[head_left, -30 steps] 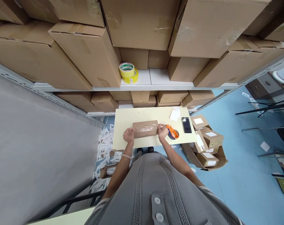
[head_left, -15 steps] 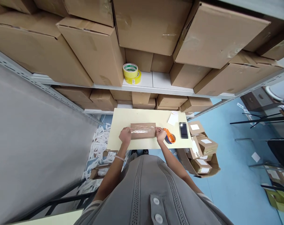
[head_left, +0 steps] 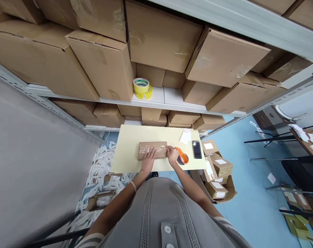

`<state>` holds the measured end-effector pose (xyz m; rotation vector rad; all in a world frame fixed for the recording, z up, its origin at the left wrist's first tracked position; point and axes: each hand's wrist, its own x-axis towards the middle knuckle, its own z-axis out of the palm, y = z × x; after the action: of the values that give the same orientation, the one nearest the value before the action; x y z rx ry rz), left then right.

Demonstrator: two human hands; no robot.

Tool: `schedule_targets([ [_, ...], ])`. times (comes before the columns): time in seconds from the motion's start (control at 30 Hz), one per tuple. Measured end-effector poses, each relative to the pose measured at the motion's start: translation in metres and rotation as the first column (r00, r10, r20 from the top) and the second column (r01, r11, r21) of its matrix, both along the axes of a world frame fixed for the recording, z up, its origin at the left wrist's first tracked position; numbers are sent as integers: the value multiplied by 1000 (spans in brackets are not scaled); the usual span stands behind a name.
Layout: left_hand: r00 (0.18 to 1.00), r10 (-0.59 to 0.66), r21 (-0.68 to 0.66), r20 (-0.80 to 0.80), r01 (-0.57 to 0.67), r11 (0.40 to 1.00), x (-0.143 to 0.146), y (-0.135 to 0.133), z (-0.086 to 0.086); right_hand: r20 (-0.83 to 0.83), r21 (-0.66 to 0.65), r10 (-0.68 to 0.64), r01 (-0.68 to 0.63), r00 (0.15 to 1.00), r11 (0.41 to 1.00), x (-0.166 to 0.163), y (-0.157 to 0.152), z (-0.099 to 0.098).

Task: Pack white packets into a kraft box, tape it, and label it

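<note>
A small flat cardboard box [head_left: 143, 155] lies on the cream tabletop with shiny clear packing tape [head_left: 160, 148] along its top. My left hand [head_left: 148, 160] rests on the box, fingers stretched out flat over the tape. At the box's right end, the closed fingers of my right hand [head_left: 172, 155] pinch the end of the tape; the fingertips are partly hidden. Just right of that hand is an orange tape dispenser [head_left: 181, 156], lying on the table and apart from the box.
On the cream table [head_left: 130, 134] are white paper [head_left: 185, 136] and a blurred dark phone-like device [head_left: 197, 149]. Shelves of cartons [head_left: 161, 38] rise ahead, with yellow tape rolls [head_left: 141, 89]. An open carton of labelled parcels [head_left: 222, 166] stands right; white scraps [head_left: 99, 165] litter the left floor.
My left hand has moved from the box's left end onto its top and spread flat. My right hand stays at the right end. The camera view has shifted slightly.
</note>
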<state>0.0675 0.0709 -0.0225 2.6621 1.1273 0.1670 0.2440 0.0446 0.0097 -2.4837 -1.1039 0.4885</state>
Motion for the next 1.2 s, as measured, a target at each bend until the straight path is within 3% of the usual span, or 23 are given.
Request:
schedule_targets([
  [0.13,1000,16,-16,1,-16,1000,4,3,2,154,-224,208,-170,966,959,8,10,17],
  [0.23,1000,11,-51,-4,-11,999,6,9,4,202,-319,349,-275,915,907,13,37,40],
  [0.33,1000,17,-70,-5,-17,997,6,13,5,245,-255,371,-309,896,916,14,83,75],
  [0.43,1000,9,-89,-5,-10,996,4,16,4,260,-52,324,-322,910,945,17,130,111],
  [0.53,1000,-6,-108,13,8,994,1,18,2,237,43,270,-288,933,957,34,150,127],
  [0.63,1000,-4,-120,30,8,993,-1,19,1,235,-71,178,-165,956,984,68,126,114],
  [0.77,999,10,-114,49,-5,993,-1,19,4,187,-264,56,-4,981,965,113,39,74],
  [0.87,998,9,-113,55,-3,994,-1,19,5,109,-337,-8,45,994,940,120,-28,43],
  [0.93,998,11,-117,59,-4,993,0,20,6,39,-369,-35,47,999,928,111,-56,23],
  [1.03,999,12,-115,50,-6,993,2,20,5,-35,-384,-69,50,997,922,91,-74,-5],
  [1.2,1000,7,-123,4,-6,992,4,19,4,-54,-381,-167,134,985,915,74,-74,-39],
])
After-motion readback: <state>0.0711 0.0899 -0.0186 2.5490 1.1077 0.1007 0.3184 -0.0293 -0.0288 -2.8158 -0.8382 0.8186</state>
